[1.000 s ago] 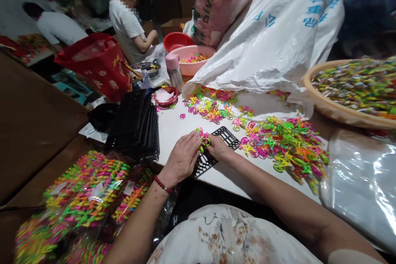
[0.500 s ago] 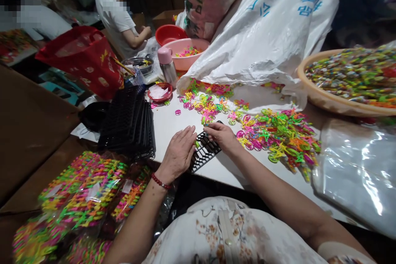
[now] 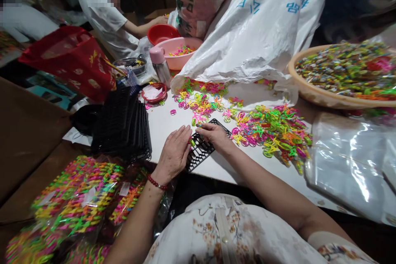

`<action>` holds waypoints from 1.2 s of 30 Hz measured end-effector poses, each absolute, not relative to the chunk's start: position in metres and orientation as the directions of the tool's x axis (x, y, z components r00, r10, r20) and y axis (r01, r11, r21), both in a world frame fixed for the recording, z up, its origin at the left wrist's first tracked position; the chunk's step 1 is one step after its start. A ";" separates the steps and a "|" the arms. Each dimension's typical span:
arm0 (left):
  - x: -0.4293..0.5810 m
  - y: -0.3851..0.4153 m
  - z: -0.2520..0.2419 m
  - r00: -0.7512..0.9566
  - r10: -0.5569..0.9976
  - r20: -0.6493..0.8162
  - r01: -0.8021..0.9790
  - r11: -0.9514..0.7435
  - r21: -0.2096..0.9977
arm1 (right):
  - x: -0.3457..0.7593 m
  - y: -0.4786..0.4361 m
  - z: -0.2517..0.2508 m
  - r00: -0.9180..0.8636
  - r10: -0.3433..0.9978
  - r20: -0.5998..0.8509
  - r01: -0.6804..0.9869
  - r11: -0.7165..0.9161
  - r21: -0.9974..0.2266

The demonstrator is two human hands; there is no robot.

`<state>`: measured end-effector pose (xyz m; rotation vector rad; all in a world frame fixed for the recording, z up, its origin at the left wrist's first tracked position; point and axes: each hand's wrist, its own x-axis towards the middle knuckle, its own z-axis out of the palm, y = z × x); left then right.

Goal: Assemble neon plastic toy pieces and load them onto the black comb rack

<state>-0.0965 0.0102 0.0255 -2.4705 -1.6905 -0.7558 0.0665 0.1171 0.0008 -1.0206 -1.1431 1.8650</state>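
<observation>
White tabletop [image 3: 159, 121] bears a black plastic grid [image 3: 199, 156]; left hand [image 3: 173, 151] extends straight fingers, right hand [image 3: 215, 135] curls over it, both grips unclear.

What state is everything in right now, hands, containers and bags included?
Black grid frame: lying down, partly covered
Left hand: palm down at the frame's left side, fingers extended
Right hand: over the frame, fingers bent; grip unclear
Stacked black frames: piled unevenly
Pink-capped flask: standing, cap on
Small red basket: holding white paper
Pink basin: partly filled
Tan basin: heaped full
Red bag: open-topped
</observation>
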 end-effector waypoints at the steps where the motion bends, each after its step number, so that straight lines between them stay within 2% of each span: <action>1: -0.096 0.010 0.025 0.280 0.862 0.422 0.890 -0.398 0.224 | 0.069 0.117 -0.001 -0.425 0.870 -0.248 -0.171 -0.347 -0.922; 4: -0.096 0.011 0.024 0.279 0.859 0.429 0.887 -0.402 0.226 | 0.072 0.117 -0.006 -0.419 0.883 -0.211 -0.148 -0.295 -0.944; 7: -0.097 0.011 0.024 0.282 0.855 0.436 0.885 -0.408 0.227 | 0.068 0.116 -0.012 -0.443 0.880 -0.173 -0.055 -0.219 -0.974; 9: -0.096 0.011 0.025 0.285 0.854 0.436 0.884 -0.410 0.223 | 0.063 0.116 -0.014 -0.463 0.877 -0.128 0.053 -0.117 -0.992; 11: -0.096 0.010 0.026 0.289 0.855 0.431 0.886 -0.409 0.219 | 0.058 0.116 -0.014 -0.498 0.866 -0.039 0.183 0.062 -0.981; 13: -0.095 0.010 0.027 0.290 0.856 0.427 0.888 -0.407 0.214 | 0.055 0.117 -0.013 -0.547 0.837 0.032 0.304 0.234 -0.923; 16: -0.095 0.010 0.027 0.290 0.857 0.425 0.893 -0.403 0.202 | 0.055 0.120 -0.010 -0.635 0.772 0.030 0.421 0.379 -0.824; 23: -0.095 0.010 0.025 0.313 0.874 0.371 0.925 -0.369 0.089 | 0.059 0.125 -0.015 -0.793 0.608 0.034 0.445 0.616 -0.650; 29: -0.092 0.009 0.027 0.348 0.872 0.345 0.931 -0.364 -0.019 | 0.063 0.124 -0.017 -0.817 0.568 0.096 0.409 0.690 -0.597; 32: -0.091 0.007 0.030 0.340 0.869 0.360 0.936 -0.351 -0.038 | 0.091 0.135 -0.002 -0.734 0.662 0.149 0.499 0.675 -0.544; 34: -0.090 0.007 0.032 0.331 0.867 0.371 0.938 -0.344 -0.033 | 0.118 0.149 0.010 -0.606 0.776 0.175 0.668 0.616 -0.417; 36: -0.089 0.009 0.034 0.321 0.867 0.381 0.941 -0.337 -0.027 | 0.143 0.165 0.017 -0.490 0.855 0.170 0.827 0.518 -0.219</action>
